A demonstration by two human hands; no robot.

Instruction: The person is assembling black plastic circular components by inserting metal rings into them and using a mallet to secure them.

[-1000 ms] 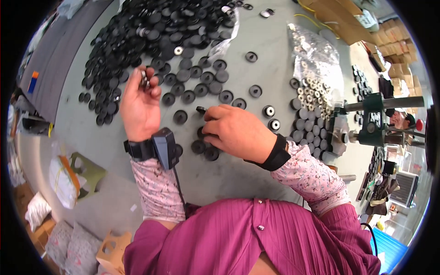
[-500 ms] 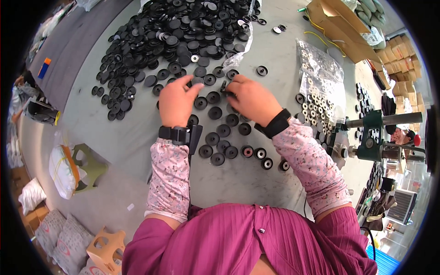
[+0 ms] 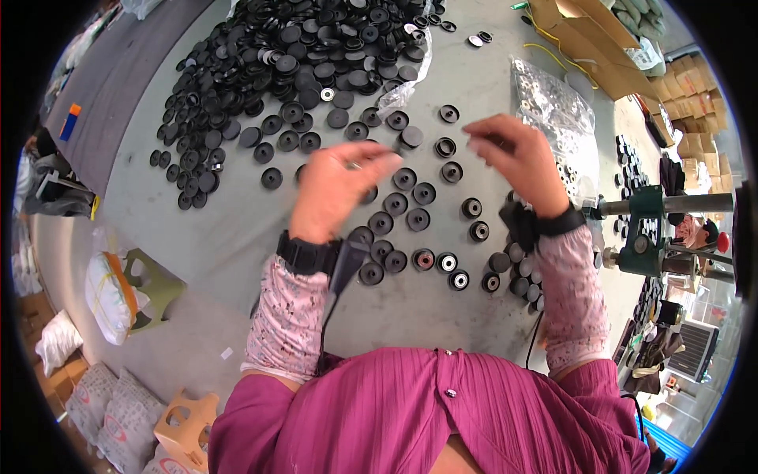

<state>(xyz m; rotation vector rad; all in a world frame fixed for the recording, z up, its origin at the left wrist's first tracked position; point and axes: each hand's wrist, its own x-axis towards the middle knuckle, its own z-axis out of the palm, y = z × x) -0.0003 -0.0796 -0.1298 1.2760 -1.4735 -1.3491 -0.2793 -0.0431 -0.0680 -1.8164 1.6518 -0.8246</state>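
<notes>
Across the grey tabletop (image 3: 237, 237) we see a black disc heap (image 3: 316, 55), a clear bag of metal rings (image 3: 553, 110), then loose discs (image 3: 410, 205). Our left hand (image 3: 339, 186) perhaps pinches something small; right hand (image 3: 509, 154) hovers, fingers curled, grip unclear.

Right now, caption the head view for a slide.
Left hand and right hand raised over black round parts scattered on a grey table, beside a clear bag.

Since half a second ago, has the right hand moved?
Yes. The right hand has swung away from the left hand, out to the right toward the clear bag of metal rings; a gap now separates the hands.
</notes>
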